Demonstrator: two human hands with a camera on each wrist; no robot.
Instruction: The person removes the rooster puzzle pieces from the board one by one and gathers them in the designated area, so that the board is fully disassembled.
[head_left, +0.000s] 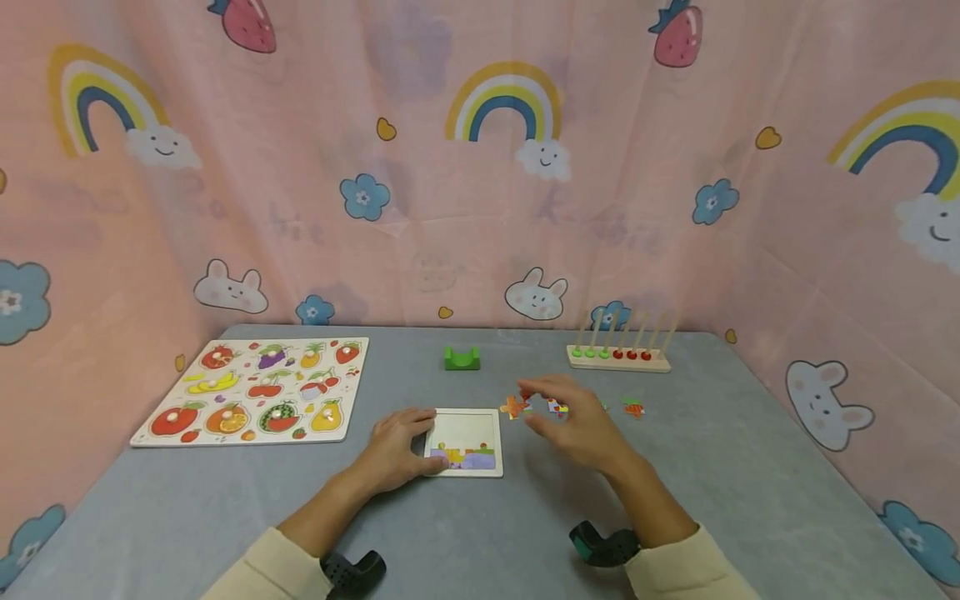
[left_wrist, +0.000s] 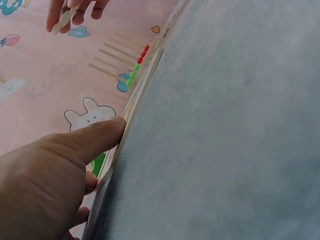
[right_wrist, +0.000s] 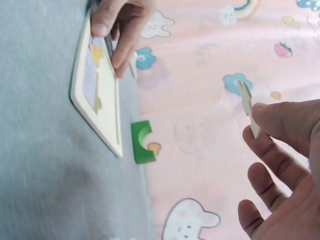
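A small white-rimmed puzzle tray (head_left: 465, 419) lies in front of me, with purple, yellow and green jigsaw pieces (head_left: 480, 460) along its near side. My left hand (head_left: 395, 450) grips the tray's left end, thumb over the near corner and fingers at the far edge. To the right, my right hand (head_left: 577, 421) is raised above the table. It pinches a thin wooden jigsaw piece (right_wrist: 246, 102) between thumb and forefinger, seen nearly edge-on in the right wrist view; the other fingers are loosely bent. Beyond that hand lie more colourful pieces (head_left: 633, 408), partly hidden by it.
A large fruit puzzle board (head_left: 251, 392) lies at the left. Behind the tray stands a green block (head_left: 462, 359) with a curved notch. At the back right is a wooden peg rack (head_left: 618, 358) with green and red beads. A pink patterned curtain (head_left: 450, 233) hangs behind the table.
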